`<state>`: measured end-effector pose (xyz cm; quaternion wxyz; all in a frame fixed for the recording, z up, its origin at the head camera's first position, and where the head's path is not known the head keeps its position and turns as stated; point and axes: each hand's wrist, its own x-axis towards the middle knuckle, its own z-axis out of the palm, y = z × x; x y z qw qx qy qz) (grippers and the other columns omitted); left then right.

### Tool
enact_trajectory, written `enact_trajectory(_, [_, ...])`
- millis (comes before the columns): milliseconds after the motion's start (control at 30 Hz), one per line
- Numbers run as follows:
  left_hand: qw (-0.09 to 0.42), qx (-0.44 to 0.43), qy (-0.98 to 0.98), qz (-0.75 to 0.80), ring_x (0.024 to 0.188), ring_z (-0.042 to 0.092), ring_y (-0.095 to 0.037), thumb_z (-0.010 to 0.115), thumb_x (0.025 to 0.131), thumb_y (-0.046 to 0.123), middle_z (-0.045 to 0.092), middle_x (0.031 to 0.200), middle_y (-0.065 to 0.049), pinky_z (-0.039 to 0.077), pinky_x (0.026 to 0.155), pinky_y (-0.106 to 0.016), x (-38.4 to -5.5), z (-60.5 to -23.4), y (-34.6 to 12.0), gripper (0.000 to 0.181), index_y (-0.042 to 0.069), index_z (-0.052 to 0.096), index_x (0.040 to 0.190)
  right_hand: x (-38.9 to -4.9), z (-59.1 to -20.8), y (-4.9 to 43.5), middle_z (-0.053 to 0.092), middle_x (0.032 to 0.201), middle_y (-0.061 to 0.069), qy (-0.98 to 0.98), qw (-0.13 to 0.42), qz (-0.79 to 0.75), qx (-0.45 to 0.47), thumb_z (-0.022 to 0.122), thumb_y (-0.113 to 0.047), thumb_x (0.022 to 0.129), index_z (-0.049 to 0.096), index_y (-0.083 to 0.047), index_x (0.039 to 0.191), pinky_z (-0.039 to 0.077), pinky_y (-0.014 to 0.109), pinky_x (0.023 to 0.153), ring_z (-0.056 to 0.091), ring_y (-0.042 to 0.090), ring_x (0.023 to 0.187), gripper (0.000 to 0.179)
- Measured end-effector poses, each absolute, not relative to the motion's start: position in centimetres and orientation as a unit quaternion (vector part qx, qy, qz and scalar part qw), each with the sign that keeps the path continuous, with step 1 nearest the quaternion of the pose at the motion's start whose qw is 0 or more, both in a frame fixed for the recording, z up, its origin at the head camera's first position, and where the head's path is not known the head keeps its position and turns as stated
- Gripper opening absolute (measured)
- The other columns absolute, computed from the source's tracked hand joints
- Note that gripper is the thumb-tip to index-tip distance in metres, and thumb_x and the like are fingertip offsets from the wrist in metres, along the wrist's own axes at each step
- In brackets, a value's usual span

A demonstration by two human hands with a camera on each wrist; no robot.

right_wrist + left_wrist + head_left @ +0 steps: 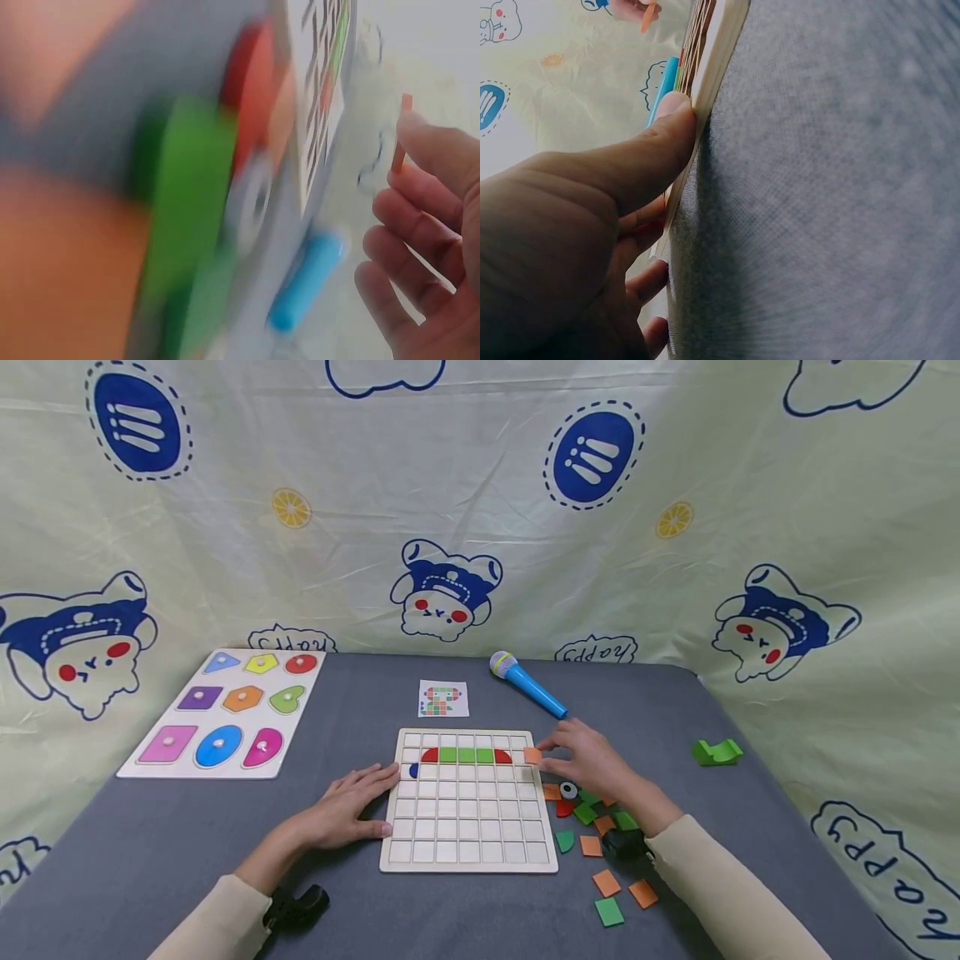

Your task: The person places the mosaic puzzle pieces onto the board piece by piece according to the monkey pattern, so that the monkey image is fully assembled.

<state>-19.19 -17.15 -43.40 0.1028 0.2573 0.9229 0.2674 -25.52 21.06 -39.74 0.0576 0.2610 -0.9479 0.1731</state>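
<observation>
A wooden grid board (468, 867) lies on the table, holding a row of green squares (466, 755) between two red curved pieces (503, 757). A small blue piece (414, 771) is in the leftmost column, one row nearer. My left hand (337, 810) rests against the board's left edge, its thumb (676, 109) touching the side and its fingers extended. Over the board's upper right corner, my right hand (588, 756) pinches an orange square tile (403, 135) between thumb and index finger. The other fingers of that hand are loosely bent.
Loose orange, green and red pieces (591, 846) lie right of the board, with a round eye piece (568, 791). Behind it are a pattern card (443, 699) and a blue toy microphone (534, 688). A shape puzzle (167, 770) lies left; a green block (717, 752) sits right.
</observation>
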Motion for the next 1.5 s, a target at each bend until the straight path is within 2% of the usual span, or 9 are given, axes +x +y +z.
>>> enact_trajectory(267, [0.106, 0.254, 0.924, 0.265, 0.143, 0.019, -0.039, 0.065, 0.086, 0.043, 0.029, 0.155, -0.012, 0.013, 0.109, -0.066, -19.2, -43.3, -17.1, 0.078, 0.008, 0.031, 0.148, -25.2, -39.9, 15.1, 0.064, 0.096, -0.001, -0.942, 0.048, 0.163, 0.29, 0.075, -0.03, 0.081, 0.073, -0.016, 0.101, 0.047, 0.031, 0.078, 0.051, 0.013, 0.094, 0.025])
enact_trajectory(733, [0.109, 0.25, 0.925, 0.265, 0.143, 0.019, -0.039, 0.065, 0.086, 0.043, 0.029, 0.155, -0.011, 0.014, 0.108, -0.066, -19.2, -43.3, -17.0, 0.078, 0.009, 0.031, 0.148, -26.7, -40.0, 8.0, 0.065, 0.092, 0.0, -0.935, 0.014, 0.117, 0.334, 0.072, -0.027, 0.082, 0.074, -0.014, 0.098, 0.046, 0.03, 0.077, 0.055, 0.015, 0.089, 0.02])
enact_trajectory(1067, [0.105, 0.25, 0.926, 0.264, 0.143, 0.02, -0.039, 0.065, 0.086, 0.043, 0.029, 0.155, -0.011, 0.015, 0.108, -0.066, -19.2, -43.4, -17.1, 0.078, 0.009, 0.032, 0.148, -26.8, -40.4, 6.1, 0.067, 0.098, -0.003, -0.936, 0.01, 0.044, 0.349, 0.072, -0.037, 0.082, 0.074, -0.018, 0.097, 0.042, 0.027, 0.073, 0.053, 0.015, 0.086, 0.024])
enact_trajectory(1500, [0.103, 0.251, 0.926, 0.261, 0.143, 0.02, -0.039, 0.064, 0.086, 0.044, 0.029, 0.155, -0.01, 0.014, 0.108, -0.066, -19.1, -43.2, -17.1, 0.078, 0.01, 0.031, 0.148, -26.8, -40.4, 5.5, 0.065, 0.093, -0.004, -0.933, 0.018, 0.015, 0.358, 0.072, -0.038, 0.082, 0.075, -0.021, 0.095, 0.04, 0.027, 0.068, 0.049, 0.015, 0.083, 0.022])
